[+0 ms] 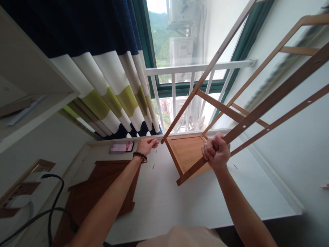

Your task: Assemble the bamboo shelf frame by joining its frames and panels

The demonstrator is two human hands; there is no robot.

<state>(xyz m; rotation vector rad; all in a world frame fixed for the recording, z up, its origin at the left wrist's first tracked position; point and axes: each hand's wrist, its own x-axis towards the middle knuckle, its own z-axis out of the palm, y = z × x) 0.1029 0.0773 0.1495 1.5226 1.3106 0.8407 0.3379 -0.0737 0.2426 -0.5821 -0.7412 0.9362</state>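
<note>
A tall wooden shelf rack (pixel 218 109), with long slim posts and crossbars, leans up and away to the right over the white ledge. At its lower end sits a panelled wooden shelf (pixel 187 151). My right hand (pixel 218 151) is wrapped round the near post, just above that shelf. My left hand (pixel 148 145) is closed with the fingertips pinched together, close to the foot of the far left post but apart from it. Anything inside that pinch is too small to make out. A small screw (pixel 153 166) lies on the ledge below my left hand, and another screw (pixel 235 166) lies right of the rack.
Brown wooden panels (pixel 97 188) lie at left, partly under my left forearm. A phone (pixel 122 147) rests by the striped curtain (pixel 110 96). Black cables (pixel 55 206) run from wall sockets (pixel 23 192). White railing (pixel 192 68) and a window stand behind the ledge (pixel 154 209).
</note>
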